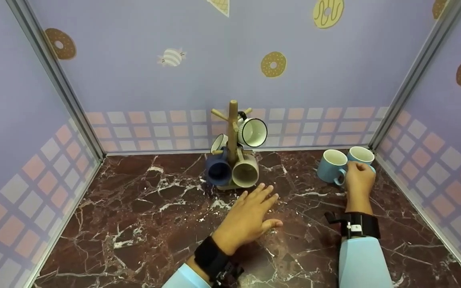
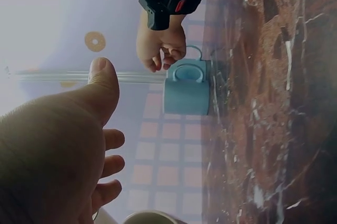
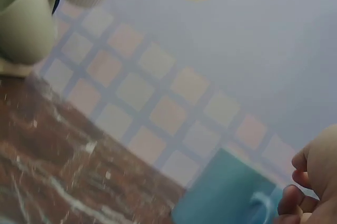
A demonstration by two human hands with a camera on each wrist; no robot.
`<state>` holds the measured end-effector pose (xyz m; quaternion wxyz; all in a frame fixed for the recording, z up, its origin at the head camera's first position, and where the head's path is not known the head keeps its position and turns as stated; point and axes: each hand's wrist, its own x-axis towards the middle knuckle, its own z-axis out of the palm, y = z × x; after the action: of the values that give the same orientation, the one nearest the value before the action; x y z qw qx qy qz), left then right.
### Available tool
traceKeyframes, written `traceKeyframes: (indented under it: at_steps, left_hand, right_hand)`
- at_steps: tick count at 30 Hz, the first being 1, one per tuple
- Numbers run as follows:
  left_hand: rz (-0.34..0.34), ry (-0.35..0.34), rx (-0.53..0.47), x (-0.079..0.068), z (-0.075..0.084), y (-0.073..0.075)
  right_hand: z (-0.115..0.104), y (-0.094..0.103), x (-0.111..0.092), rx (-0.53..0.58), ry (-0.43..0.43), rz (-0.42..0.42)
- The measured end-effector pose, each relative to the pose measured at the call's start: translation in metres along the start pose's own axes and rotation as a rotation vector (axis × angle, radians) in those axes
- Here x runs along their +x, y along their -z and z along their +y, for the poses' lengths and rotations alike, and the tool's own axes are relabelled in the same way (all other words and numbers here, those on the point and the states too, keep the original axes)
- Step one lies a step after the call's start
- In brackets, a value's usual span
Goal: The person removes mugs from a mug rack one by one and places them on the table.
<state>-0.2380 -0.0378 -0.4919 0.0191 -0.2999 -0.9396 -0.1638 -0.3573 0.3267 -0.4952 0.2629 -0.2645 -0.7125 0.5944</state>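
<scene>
Two light-blue mugs stand upright side by side at the back right: the left blue mug (image 1: pixel 328 170) and the right blue mug (image 1: pixel 363 155). My right hand (image 1: pixel 359 182) is at the right mug's front, hiding part of it. Its fingers hang loosely curled above the mug handles; both handles show free of them in the left wrist view (image 2: pixel 162 48). Whether a fingertip touches a mug is unclear. My left hand (image 1: pixel 250 218) is spread with straight fingers, holding nothing, in front of a wooden mug tree (image 1: pixel 232 120).
On the mug tree hang a navy mug (image 1: pixel 214 168), a beige mug (image 1: pixel 246 172), a white mug with a dark rim (image 1: pixel 253 132) and another pale mug (image 1: pixel 219 143) behind. Patterned walls (image 1: pixel 134 80) enclose the dark marbled tabletop (image 1: pixel 146 240) at the back and both sides.
</scene>
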Motion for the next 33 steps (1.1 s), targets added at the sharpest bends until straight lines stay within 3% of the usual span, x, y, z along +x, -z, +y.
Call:
traceKeyframes:
  at_steps: [6,14,24,30,33]
  left_hand:
    - [0.033,0.016,0.010,-0.001,-0.005,0.010]
    - [0.111,0.045,0.003,-0.003,-0.018,0.026]
    - [0.232,0.147,-0.009,-0.012,-0.041,0.055]
    - [0.303,0.217,-0.042,-0.018,-0.056,0.069]
    - [0.333,0.239,-0.049,-0.020,-0.062,0.076]
  right_hand:
    - [-0.019,-0.010,-0.011,0.082,0.014,-0.116]
    - [-0.030,-0.037,-0.032,0.066,0.129,-0.206]
    - [-0.041,-0.056,-0.057,0.004,0.240,-0.300]
    - [-0.049,-0.064,-0.070,0.074,0.326,-0.334]
    - [-0.052,-0.070,-0.077,0.058,0.379,-0.363]
